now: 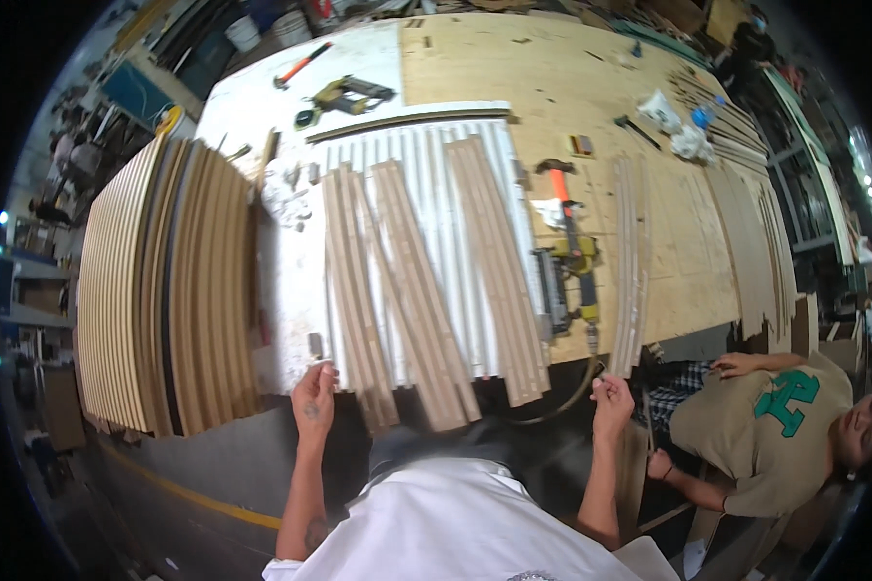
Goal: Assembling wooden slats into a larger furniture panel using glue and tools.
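Note:
My left hand is closed near the table's front edge. A small grey block shows just beyond its fingertips; whether they touch I cannot tell. My right hand is pinched in front of the edge, beside a bundle of narrow strips; anything in its fingers is too small to make out. Between my hands, long brown wooden strips lie in groups on a white ribbed panel, their near ends overhanging the edge. A nail gun with a hose lies to their right, below an orange-handled hammer.
A tall stack of ribbed panels stands at the left. On the far side of the table lie another nail gun and hammer. Plastic bags are at the right. A person sits close on my right.

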A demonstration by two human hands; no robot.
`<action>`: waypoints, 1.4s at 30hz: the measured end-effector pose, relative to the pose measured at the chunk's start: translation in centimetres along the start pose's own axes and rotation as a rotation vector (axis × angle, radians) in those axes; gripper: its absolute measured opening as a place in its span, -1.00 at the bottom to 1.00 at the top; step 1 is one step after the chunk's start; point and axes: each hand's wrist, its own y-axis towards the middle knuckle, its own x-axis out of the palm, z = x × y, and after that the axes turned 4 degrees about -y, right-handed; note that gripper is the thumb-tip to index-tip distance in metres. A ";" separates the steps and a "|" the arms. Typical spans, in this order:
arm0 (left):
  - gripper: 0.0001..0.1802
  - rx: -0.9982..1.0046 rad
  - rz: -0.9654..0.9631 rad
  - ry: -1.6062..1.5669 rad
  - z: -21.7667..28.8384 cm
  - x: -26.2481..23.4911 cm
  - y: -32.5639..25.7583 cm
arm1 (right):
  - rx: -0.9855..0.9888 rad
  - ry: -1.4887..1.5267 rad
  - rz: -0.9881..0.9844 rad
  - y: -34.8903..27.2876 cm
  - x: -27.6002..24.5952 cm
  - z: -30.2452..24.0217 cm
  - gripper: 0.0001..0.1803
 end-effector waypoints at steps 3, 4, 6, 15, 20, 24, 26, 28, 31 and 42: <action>-0.60 0.018 0.042 0.015 -2.9 -4.9 3.5 | 0.092 0.127 -0.231 -6.3 5.1 -4.3 -0.89; -0.60 0.041 0.014 0.050 -3.5 -5.6 4.7 | 0.136 0.189 -0.276 -8.7 6.7 -5.0 -0.89; -0.65 0.098 -0.059 0.100 -4.2 -6.3 7.0 | 0.164 0.238 -0.336 -13.5 9.9 -5.7 -0.90; -0.66 0.214 -0.197 -0.072 -6.7 -7.0 12.1 | 0.448 -0.274 -0.948 -27.7 18.9 -2.6 -0.49; -0.61 0.330 -0.170 0.056 -7.4 -5.1 16.2 | 0.853 0.494 -0.825 -30.8 23.6 0.9 -0.61; -0.60 0.296 -0.206 0.073 -3.4 -1.3 16.2 | 0.914 0.732 -0.759 -31.4 23.1 -0.6 -0.65; -0.61 0.474 -0.074 0.119 -6.8 -2.2 19.8 | 0.827 0.646 -0.815 -32.6 24.3 -2.4 -0.67; -0.59 0.470 -0.066 0.164 -5.7 -1.0 19.8 | 0.806 0.623 -0.772 -33.4 24.9 -2.0 -0.69; -0.60 0.477 -0.014 0.177 -5.6 -0.5 21.1 | 0.755 0.605 -0.833 -34.1 25.9 -2.3 -0.68; -0.59 0.514 -0.002 0.248 -4.5 0.0 25.1 | 0.435 0.241 -0.737 -34.4 29.2 -3.2 -0.72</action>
